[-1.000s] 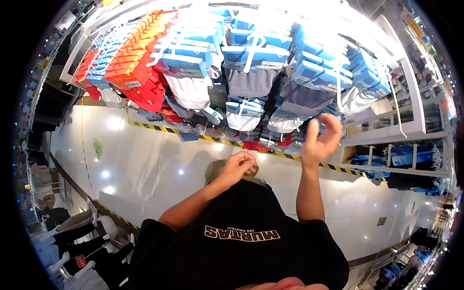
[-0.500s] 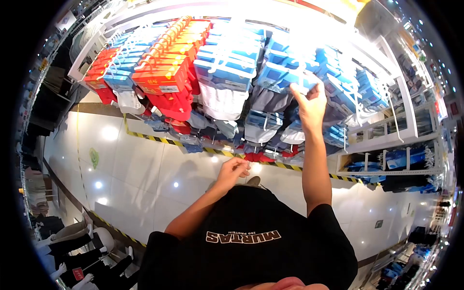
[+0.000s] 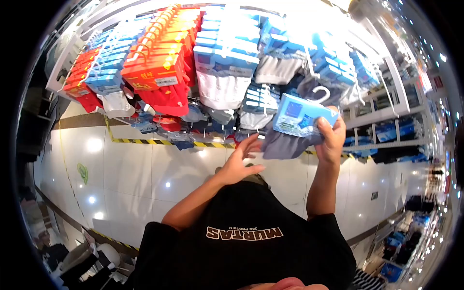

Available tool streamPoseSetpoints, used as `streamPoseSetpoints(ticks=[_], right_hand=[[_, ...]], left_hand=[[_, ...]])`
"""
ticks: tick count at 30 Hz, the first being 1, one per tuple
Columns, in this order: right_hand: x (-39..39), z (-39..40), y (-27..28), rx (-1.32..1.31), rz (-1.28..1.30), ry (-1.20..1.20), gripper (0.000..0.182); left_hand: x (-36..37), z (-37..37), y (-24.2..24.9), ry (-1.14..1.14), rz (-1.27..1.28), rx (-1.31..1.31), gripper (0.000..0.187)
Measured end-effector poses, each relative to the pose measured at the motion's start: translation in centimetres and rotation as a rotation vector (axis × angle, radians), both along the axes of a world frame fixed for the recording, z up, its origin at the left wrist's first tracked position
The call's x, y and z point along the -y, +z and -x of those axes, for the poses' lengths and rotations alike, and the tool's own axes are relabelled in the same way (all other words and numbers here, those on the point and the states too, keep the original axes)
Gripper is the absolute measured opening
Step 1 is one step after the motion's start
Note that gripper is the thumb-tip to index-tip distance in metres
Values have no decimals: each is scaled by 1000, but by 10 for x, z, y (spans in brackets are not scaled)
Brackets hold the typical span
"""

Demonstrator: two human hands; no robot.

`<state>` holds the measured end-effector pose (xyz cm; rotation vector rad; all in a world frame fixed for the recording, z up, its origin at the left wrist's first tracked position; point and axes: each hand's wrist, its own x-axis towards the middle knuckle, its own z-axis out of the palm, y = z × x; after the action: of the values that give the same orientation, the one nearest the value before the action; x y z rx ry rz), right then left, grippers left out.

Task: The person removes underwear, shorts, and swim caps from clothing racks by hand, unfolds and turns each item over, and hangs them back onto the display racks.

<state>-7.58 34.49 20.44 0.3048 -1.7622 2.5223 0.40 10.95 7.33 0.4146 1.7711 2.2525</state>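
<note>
A pack of grey socks (image 3: 299, 117) with a blue card top and a white plastic hook is off the rack, tilted in front of me. My right hand (image 3: 331, 137) grips it by the right end of the card, thumb on the front face. To its left, my left hand (image 3: 241, 162) is open, thumb and fingers apart, fingertips close to the socks' lower left edge. Behind the pack, blue-carded packs of grey socks (image 3: 279, 70) hang on a display peg. White socks under blue cards (image 3: 223, 89) hang beside them.
Red sock packs (image 3: 159, 79) hang further left on the white rack (image 3: 60, 79). Lower rows of packs hang beneath. Yellow-and-black tape (image 3: 159, 141) edges the tiled floor (image 3: 130, 169) below. Shelves of folded goods (image 3: 396, 133) stand at the right.
My right hand has taken a sock pack off the rack and brought it down toward me. My left hand has risen slightly and its fingers have spread. The view has shifted a little.
</note>
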Motion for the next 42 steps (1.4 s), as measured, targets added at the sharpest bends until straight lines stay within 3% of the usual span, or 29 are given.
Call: streamPoseSetpoints(ticks=[2, 3, 5, 6, 9, 14, 17, 21, 22, 25, 26, 29, 30, 36, 39, 40, 42], right_hand=[[16, -15, -15, 125, 81, -62, 27], [21, -21, -27, 182, 106, -101, 27], [22, -32, -63, 226, 66, -209, 30], [28, -42, -69, 220, -1, -286, 37], [36, -65, -78, 183, -151, -321, 51], [40, -93, -127, 180, -502, -82, 33], [65, -102, -120, 176, -493, 55, 40], [79, -94, -113, 30, -748, 70, 49], [85, -91, -110, -45, -814, 26, 39], [91, -83, -129, 72, -587, 61, 28], [89, -83, -129, 94, -593, 36, 15], [89, -80, -132, 289, -420, -10, 10], [89, -78, -131, 217, -442, -61, 10], [79, -73, -135, 260, -478, -67, 12], [86, -77, -134, 138, -586, 16, 18], [87, -80, -127, 274, -571, 102, 32], [90, -85, -130, 228, -568, 89, 40]], left_hand=[[-7, -1, -13, -118, 47, 1, 102], [-9, -6, -7, -98, -108, 12, 80], [-7, -6, -18, -55, -3, 35, 46], [-8, -5, -4, -10, -57, 71, 21], [-2, -14, -17, 39, -175, 228, 22], [-7, -17, -14, 182, -268, 359, 22], [-5, -17, -26, 257, -206, 371, 22], [6, -17, -24, 358, -85, 347, 18], [10, -18, -25, 368, -38, 329, 17], [18, -18, -16, 419, -51, 288, 17], [20, -18, -20, 436, -61, 254, 18], [26, -18, -19, 498, -193, 330, 19], [30, -18, -21, 498, -180, 338, 20], [29, -17, -19, 496, -215, 390, 22], [28, -16, -26, 344, -142, 365, 21], [26, -16, -26, 286, -137, 332, 21], [30, -18, -34, 132, -151, 369, 22]])
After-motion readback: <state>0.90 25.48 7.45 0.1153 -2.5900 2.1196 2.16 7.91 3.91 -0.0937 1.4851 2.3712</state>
